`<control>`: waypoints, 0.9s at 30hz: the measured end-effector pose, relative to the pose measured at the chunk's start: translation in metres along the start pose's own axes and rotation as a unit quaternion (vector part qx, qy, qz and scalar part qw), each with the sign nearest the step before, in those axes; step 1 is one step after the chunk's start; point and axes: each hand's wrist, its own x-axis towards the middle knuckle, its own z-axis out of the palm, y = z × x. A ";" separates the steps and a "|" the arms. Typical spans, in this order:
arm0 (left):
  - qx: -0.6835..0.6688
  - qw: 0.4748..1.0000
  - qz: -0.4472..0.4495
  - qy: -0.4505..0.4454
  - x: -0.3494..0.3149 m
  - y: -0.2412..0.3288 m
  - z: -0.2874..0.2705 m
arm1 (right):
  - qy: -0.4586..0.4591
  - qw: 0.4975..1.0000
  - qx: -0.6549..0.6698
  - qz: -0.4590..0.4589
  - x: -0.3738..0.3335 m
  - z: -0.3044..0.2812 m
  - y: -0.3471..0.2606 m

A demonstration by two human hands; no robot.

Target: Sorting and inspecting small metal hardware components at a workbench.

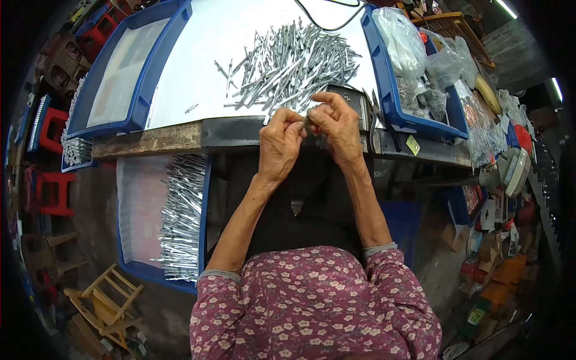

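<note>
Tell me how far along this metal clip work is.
Done: a neat row of metal pieces lies stacked in the lower blue tray to the person's left. In hand: the left hand and right hand pinch one small metal piece between them. Left: a large loose pile on the white surface remains.

Loose metal pieces lie heaped on the table, far of both hands at its near edge. A tray sits at left, a bin of bags at right. Below left, another tray holds stacked pieces.
</note>
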 end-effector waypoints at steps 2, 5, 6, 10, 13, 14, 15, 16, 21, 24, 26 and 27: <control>-0.065 0.996 -0.054 -0.015 0.001 0.003 0.002 | 0.001 0.995 -0.099 -0.031 0.003 -0.003 -0.001; -0.016 1.000 -0.018 -0.008 0.000 0.005 0.004 | 0.023 0.995 -0.090 -0.030 0.003 -0.003 -0.001; 0.043 0.997 0.063 0.019 0.000 0.001 0.005 | 0.024 0.995 -0.090 -0.030 0.003 -0.002 -0.001; 0.089 0.987 0.126 0.050 -0.001 -0.001 0.009 | 0.027 0.995 -0.093 -0.021 0.002 -0.003 -0.003; 0.052 0.998 0.021 0.015 -0.004 0.003 0.008 | 0.033 0.996 -0.078 -0.025 0.001 -0.009 -0.003; 0.051 0.998 0.021 0.014 -0.003 0.003 0.009 | 0.039 0.996 -0.073 -0.029 0.001 -0.013 -0.004; 0.041 0.999 0.023 0.013 -0.003 0.002 0.010 | 0.041 0.996 -0.073 -0.029 0.001 -0.016 -0.005; 0.031 0.999 0.025 0.011 -0.003 0.002 0.010 | 0.051 0.992 -0.101 -0.046 0.001 -0.021 -0.006; 0.006 1.000 -0.013 -0.017 -0.002 -0.001 0.009 | 0.112 0.971 -0.181 -0.105 0.004 -0.052 -0.009; 0.011 1.000 -0.015 -0.004 -0.003 -0.003 0.009 | 0.152 0.944 -0.266 -0.124 0.008 -0.072 -0.010; 0.009 1.000 -0.013 -0.009 -0.002 -0.006 0.009 | 0.175 0.901 -0.371 -0.138 0.011 -0.082 -0.005; 0.010 1.000 -0.011 -0.009 -0.002 -0.007 0.009 | 0.179 0.900 -0.372 -0.138 0.012 -0.086 -0.003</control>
